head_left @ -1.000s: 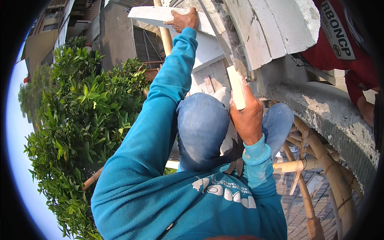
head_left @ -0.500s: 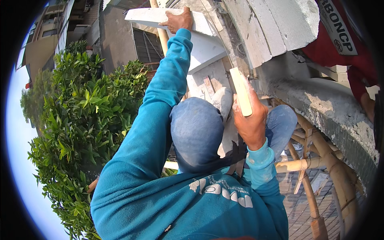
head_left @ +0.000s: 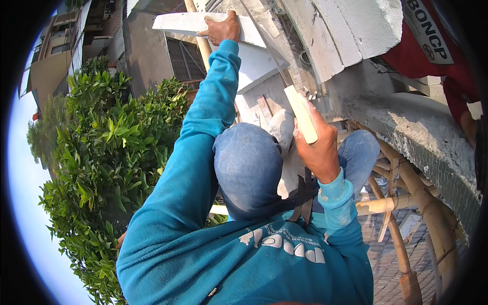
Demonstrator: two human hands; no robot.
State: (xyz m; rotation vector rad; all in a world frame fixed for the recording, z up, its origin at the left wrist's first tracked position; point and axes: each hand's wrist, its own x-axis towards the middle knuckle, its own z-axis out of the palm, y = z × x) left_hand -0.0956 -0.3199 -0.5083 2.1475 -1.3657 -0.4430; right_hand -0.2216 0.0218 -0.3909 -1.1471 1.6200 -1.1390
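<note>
My left hand (head_left: pixel 221 28) presses on and grips a long white lightweight block piece (head_left: pixel 175 22) at the top, its fingers bent over the surface. A wider white slab (head_left: pixel 256 66) lies beneath it. Lower and to the right, my right hand (head_left: pixel 315 142) is closed around the pale wooden handle (head_left: pixel 300 113) of a hand saw. Its long thin blade (head_left: pixel 266 44) runs up toward the top, along the right end of the piece under my left hand. My bent knees in jeans (head_left: pixel 248 168) are below the block.
More white blocks (head_left: pixel 351 30) are at top right, beside a rough concrete ledge (head_left: pixel 406 127). A co-worker in red sleeves (head_left: pixel 452 91) is at the far right. Bamboo scaffold poles (head_left: pixel 422 198) cross at lower right above tiled roofing. A leafy tree (head_left: pixel 112 152) fills the left; buildings stand behind.
My left hand and the white piece have shifted slightly left. My right hand with the saw handle moved down and right, then back up a little, the blade moving along with it.
</note>
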